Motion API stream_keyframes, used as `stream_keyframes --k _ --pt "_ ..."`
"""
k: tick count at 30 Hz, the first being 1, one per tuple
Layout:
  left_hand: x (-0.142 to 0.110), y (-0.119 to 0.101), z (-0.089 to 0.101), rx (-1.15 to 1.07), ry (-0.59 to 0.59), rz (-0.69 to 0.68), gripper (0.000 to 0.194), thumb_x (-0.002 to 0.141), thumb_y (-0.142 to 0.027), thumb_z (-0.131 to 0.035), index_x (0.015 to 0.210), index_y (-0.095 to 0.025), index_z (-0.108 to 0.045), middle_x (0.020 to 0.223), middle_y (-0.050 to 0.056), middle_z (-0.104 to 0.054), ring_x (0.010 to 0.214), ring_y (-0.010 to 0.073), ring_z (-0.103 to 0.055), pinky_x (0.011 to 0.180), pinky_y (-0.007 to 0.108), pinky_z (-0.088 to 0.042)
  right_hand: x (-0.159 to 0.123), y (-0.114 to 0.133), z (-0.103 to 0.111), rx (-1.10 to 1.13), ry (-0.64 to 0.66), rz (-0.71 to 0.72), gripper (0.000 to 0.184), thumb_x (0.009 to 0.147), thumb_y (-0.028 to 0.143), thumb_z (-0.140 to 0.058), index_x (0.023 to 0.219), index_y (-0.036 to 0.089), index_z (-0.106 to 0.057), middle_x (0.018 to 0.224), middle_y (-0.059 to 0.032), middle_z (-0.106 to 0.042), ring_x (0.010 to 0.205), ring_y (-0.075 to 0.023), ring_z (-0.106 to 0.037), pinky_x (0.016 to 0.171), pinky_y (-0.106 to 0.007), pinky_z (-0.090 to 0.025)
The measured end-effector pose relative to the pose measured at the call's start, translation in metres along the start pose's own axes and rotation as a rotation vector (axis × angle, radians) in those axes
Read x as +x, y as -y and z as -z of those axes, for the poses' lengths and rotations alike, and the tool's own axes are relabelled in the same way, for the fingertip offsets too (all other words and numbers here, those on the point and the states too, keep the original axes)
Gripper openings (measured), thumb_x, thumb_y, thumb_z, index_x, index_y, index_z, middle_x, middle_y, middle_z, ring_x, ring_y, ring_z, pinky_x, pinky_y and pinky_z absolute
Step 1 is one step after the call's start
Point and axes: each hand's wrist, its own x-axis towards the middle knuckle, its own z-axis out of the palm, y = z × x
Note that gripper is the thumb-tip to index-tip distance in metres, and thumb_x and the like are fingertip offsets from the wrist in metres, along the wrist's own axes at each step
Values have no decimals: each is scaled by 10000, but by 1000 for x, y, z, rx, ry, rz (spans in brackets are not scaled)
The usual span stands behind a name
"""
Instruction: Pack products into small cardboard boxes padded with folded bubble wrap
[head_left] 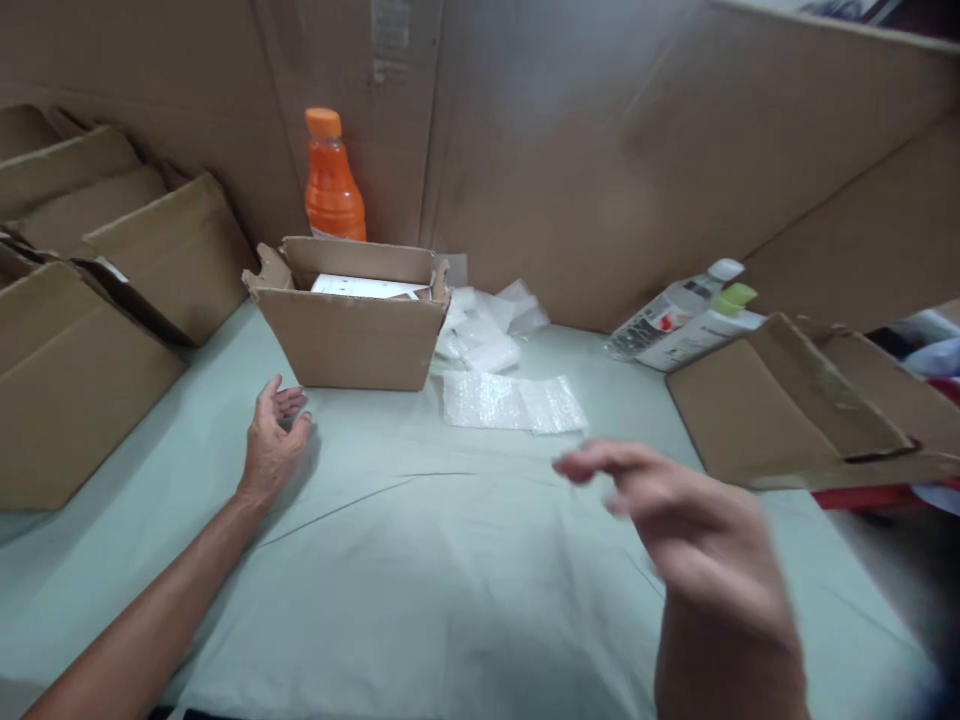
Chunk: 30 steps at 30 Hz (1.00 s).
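My left hand (276, 440) rests on the pale green cloth just in front of the lower left corner of a small open cardboard box (352, 342). Its fingers are loosely curled and apart, with nothing in them. White items (367, 287) show inside that box. My right hand (675, 520), somewhat blurred, hovers at the right with its fingers stretched forward and apart, and no object shows in it. Nearest to it lies a flat piece of bubble wrap (514, 402). Behind that is a loose heap of translucent white packaging (480, 330).
Several cardboard boxes (82, 370) stand at the left. An orange bottle (334, 185) is behind the small box. To the right are a clear bottle (667, 310), a white pack with a green cap (697, 338) and another open cardboard box (772, 410). Cardboard walls (600, 150) enclose the back.
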Motion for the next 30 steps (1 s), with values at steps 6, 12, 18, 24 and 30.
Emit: stream_keyframes --k 6,12,18,24,30 --pt "-2 -4 3 81 8 1 707 799 -305 -636 1452 -207 -385 1294 144 -593 1175 264 -608 1031 494 -478 22 -70 -23 -597 168 -188 410 862 232 -640 1272 214 -641 1398 -133 -608 1309 -319 -533 1054 -487 -448" --pt "-46 -41 22 358 6 -34 711 821 -375 -641 1482 -278 -398 1470 133 -472 1264 398 -531 665 421 -583 40 -110 -47 -734 162 -267 252 889 102 -496 992 157 -720 1094 -161 -725 1028 -281 -643 883 -380 -463" --pt "-107 -74 16 408 366 -366 464 907 -272 -561 1369 -301 -532 1416 116 -535 1248 325 -577 622 311 -607 8 -44 -53 -291 104 -287 183 972 285 -512 1043 222 -668 903 -38 -732 778 -184 -683 722 -298 -537" --pt "-127 -88 -7 354 539 -435 578 895 -187 -539 1449 -306 -422 1476 134 -475 1304 309 -540 925 464 -591 -42 17 -75 637 -45 -544 291 914 363 -658 1187 265 -634 890 -10 -617 652 -131 -610 523 -267 -581" --pt "-146 -106 -6 264 771 -486 773 817 -168 -585 1531 -266 -305 1536 158 -428 1419 339 -417 1084 573 -475 -89 19 -94 834 -342 -810 480 830 375 -763 1280 334 -601 968 -14 -600 703 -139 -597 495 -260 -605"
